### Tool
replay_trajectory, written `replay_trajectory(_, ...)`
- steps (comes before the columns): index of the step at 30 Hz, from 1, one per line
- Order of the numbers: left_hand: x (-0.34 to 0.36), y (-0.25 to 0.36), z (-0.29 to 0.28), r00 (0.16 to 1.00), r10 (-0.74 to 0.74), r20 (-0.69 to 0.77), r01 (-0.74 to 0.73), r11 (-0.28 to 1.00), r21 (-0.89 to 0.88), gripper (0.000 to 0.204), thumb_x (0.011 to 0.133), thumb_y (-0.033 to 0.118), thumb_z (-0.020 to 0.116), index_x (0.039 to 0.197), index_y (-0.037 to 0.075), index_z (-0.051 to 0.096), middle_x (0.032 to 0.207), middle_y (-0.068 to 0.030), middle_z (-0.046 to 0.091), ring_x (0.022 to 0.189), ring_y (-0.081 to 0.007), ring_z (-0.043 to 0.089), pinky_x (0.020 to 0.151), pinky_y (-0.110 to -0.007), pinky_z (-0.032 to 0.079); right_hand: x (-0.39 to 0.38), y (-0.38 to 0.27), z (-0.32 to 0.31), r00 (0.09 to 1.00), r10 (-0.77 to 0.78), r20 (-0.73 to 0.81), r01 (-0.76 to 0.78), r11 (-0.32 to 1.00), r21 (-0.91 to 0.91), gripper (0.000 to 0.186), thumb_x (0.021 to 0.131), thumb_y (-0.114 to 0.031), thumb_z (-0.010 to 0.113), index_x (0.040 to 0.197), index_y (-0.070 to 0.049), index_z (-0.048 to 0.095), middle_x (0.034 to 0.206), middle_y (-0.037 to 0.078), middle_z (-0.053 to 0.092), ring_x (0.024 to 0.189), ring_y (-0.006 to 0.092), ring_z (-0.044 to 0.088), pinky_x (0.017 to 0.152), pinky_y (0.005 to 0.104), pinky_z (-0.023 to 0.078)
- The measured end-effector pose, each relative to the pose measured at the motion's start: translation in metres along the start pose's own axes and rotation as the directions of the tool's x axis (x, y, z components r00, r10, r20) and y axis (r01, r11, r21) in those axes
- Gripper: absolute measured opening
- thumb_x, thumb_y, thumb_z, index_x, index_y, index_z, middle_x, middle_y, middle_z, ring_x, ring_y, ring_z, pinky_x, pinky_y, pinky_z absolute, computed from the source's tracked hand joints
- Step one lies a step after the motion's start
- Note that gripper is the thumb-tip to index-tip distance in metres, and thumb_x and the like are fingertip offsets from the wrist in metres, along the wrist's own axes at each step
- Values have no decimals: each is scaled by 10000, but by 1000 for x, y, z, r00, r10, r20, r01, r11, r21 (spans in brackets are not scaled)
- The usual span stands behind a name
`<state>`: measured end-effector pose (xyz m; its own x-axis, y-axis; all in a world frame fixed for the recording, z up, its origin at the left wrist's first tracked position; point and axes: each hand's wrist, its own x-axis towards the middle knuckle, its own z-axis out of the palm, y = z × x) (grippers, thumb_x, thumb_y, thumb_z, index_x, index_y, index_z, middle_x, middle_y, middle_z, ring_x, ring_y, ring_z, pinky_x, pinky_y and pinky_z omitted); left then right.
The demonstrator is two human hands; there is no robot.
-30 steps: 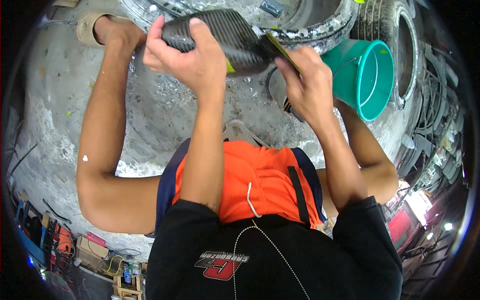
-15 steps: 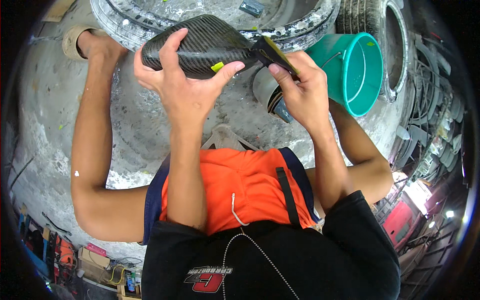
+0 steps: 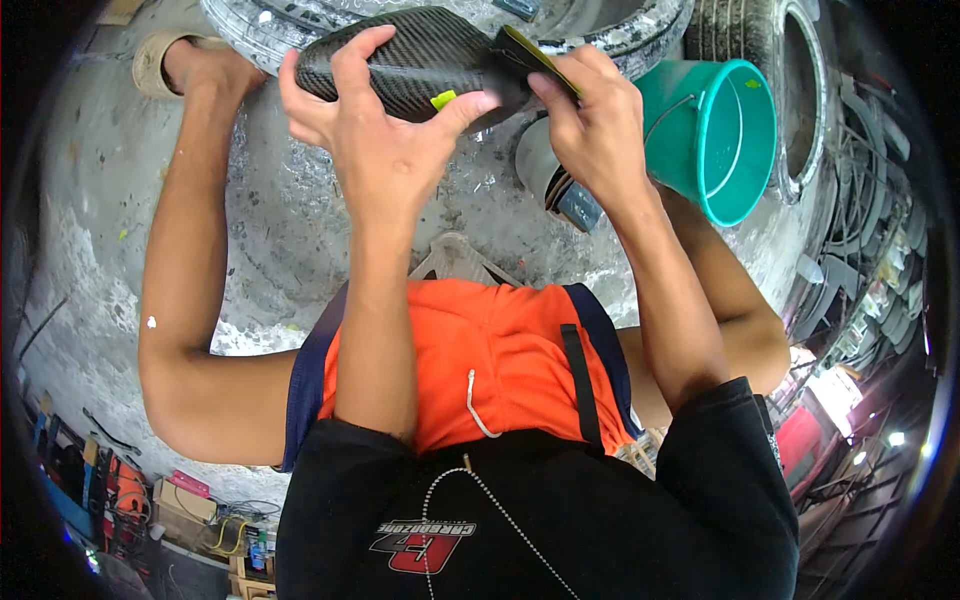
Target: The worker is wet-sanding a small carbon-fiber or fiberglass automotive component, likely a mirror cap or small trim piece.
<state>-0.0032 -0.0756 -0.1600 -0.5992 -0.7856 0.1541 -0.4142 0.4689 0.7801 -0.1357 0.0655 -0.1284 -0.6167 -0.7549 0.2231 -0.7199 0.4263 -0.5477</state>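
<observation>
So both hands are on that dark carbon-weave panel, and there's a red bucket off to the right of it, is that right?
Not quite: the bucket is teal, not red, as the head view shows. The rest holds: the left hand and right hand both grip the dark carbon-weave panel, and the bucket sits to its right.

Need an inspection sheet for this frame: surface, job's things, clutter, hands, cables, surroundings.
Surface: grey concrete floor, stained and wet-looking.
Job's things: curved carbon-weave panel held up in both hands; a small yellow-green tab on it; a dark flat pad with a yellow edge against its right end.
Clutter: teal bucket, dark tub, tyres.
Hands: left hand grips the panel; right hand presses the pad on it.
Cables: thin leads at lower left.
Surroundings: stacked dark parts at right; red object.
</observation>
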Motion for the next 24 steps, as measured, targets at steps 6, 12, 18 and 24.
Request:
replay_trajectory(6, -3, 0, 3, 996, -61, 59, 62, 998, -10, 966, 522, 542, 961, 1303, 173, 528, 1447, -365, 179, 1399, -486, 149, 1126, -606, 216, -19, 3, -7, 998, 57, 13, -57, 998, 30, 127, 845, -5, 717, 971, 8, 719, 758, 134, 590, 679, 297, 584, 636, 379, 454)
replay_trajectory(12, 2, -5, -4, 999, -3, 38, 2, 999, 45, 968, 526, 522, 967, 1301, 155, 517, 1429, -368, 194, 1389, -489, 148, 1127, -605, 216, -8, -1, -6, 999, 2, 42, -5, 998, 69, 120, 864, -22, 696, 977, 17, 700, 766, 148, 557, 703, 322, 572, 642, 392, 449)
replay_trajectory(18, 5, -3, 0, 1000, 7, 30, -8, 1000, 3, 948, 531, 514, 970, 1285, 155, 520, 1428, -372, 196, 1392, -488, 157, 1128, -606, 206, 3, 5, -2, 998, -10, 58, 9, 1000, 19, 161, 834, -14, 679, 987, -2, 728, 783, 151, 554, 791, 354, 587, 727, 431, 483)
replay_trajectory(24, 1, -4, 1, 999, 8, 52, -10, 999, 38, 966, 518, 515, 975, 1293, 164, 518, 1427, -369, 219, 1394, -485, 163, 1124, -597, 218, -8, 2, -12, 994, 27, 108, -29, 999, 13, 200, 827, -13, 675, 1020, -12, 726, 804, 153, 567, 847, 359, 602, 765, 443, 483)
